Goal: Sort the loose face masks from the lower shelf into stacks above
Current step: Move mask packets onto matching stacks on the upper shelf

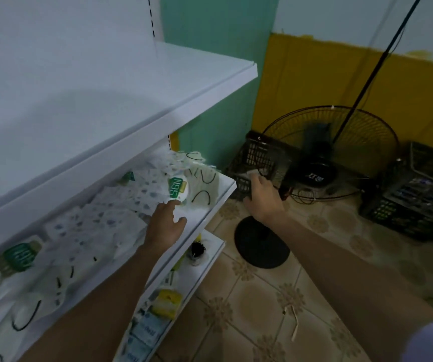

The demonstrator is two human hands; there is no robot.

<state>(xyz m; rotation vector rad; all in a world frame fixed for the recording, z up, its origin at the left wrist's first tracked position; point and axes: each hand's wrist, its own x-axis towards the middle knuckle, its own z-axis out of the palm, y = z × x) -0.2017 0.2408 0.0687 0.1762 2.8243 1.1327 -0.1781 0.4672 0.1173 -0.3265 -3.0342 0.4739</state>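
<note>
Head view: masks [121, 205] are seen strewn along the middle shelf [210, 212], right up to its right front corner, where an N95 pack [178, 188] lies. The left hand [167, 226] is spread wide, fingertips touching that pack. The right hand [262, 202] is held off the shelf's right end, near a black crate [258, 155]; something white shows at its fingertips, but a grip cannot be told. A fan [361, 142] stands on the tiled floor [249, 309], backed by a green wall [218, 74] and a yellow wall [314, 82].

White face masks [100, 231] with black ear loops [205, 197], some in green N95 wrappers [177, 188], lay jumbled across the middle shelf [205, 218], overlapping, unstacked.
</note>
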